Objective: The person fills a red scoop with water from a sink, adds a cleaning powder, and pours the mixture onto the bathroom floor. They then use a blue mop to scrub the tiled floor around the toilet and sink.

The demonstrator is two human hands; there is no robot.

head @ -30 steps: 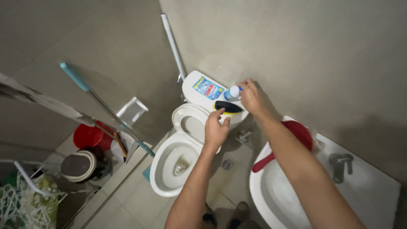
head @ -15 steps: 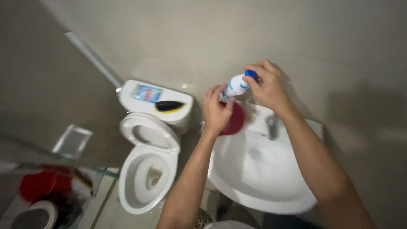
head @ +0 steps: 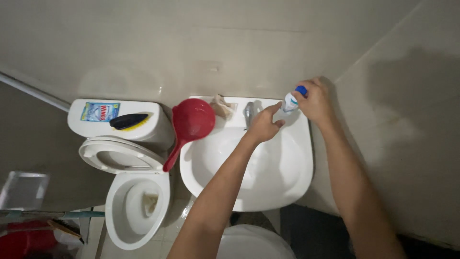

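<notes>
Both hands have shifted right, above the white sink (head: 297, 184). Right hand (head: 316, 100) grips a small white bottle (head: 290, 101) by its blue cap, tilted over the basin; left hand (head: 264, 123) hovers open beside it, near the tap (head: 248, 114).

Left hand (head: 262, 125) open, right hand (head: 314, 100) clenched

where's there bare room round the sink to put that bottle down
The front rim of the sink is bare, and the right rim below the right hand holding the bottle. The back ledge is crowded: red scoop, crumpled cloth, tap, left hand.
</notes>
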